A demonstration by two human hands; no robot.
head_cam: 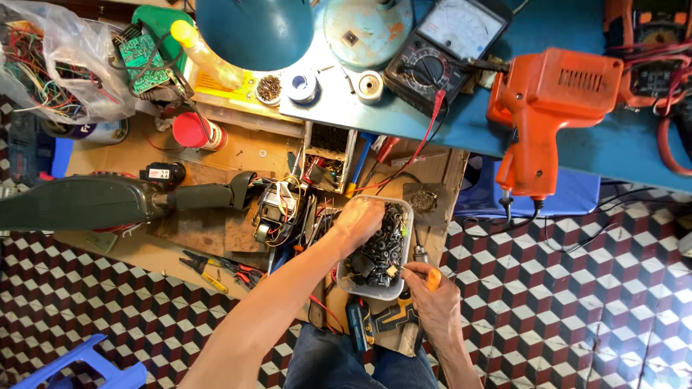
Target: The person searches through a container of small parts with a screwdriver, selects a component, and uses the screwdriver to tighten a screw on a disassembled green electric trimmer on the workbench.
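Head view shows the left hand [358, 218] sunk into a clear plastic tub [401, 288], fingers curled down among a heap of small black parts [376, 252]; whether they have closed on one piece or are only raking through, I cannot tell, as the fingertips are buried. The right hand [435, 302] rests at the tub's near right corner, clamped round an orange-handled screwdriver [427, 277] whose thin shaft pokes leftward into the parts.

The tub sits on a brown cardboard sheet [238, 155] at the edge nearest the person. To do this sifting well, I judge it best to keep the tub steady with the heel of the right hand, stir lightly with the screwdriver tip and lift pieces with two fingers rather than a fistful, since the heap is loose and brims close to the rim; a hard sweep could spill parts onto the patterned tile floor [577, 288].

Just left of the tub lies an opened device with tangled wires [277, 209], and beyond that a dark handheld appliance body [86, 202]. Near the tub's left, red-and-yellow pliers [216, 270] lie on the cardboard. Touching the tub's near edge is a yellow-and-black power tool [382, 320]. Farther from the tub stands a blue bench [468, 122] carrying an analogue multimeter [443, 47] and an orange soldering gun [544, 108].
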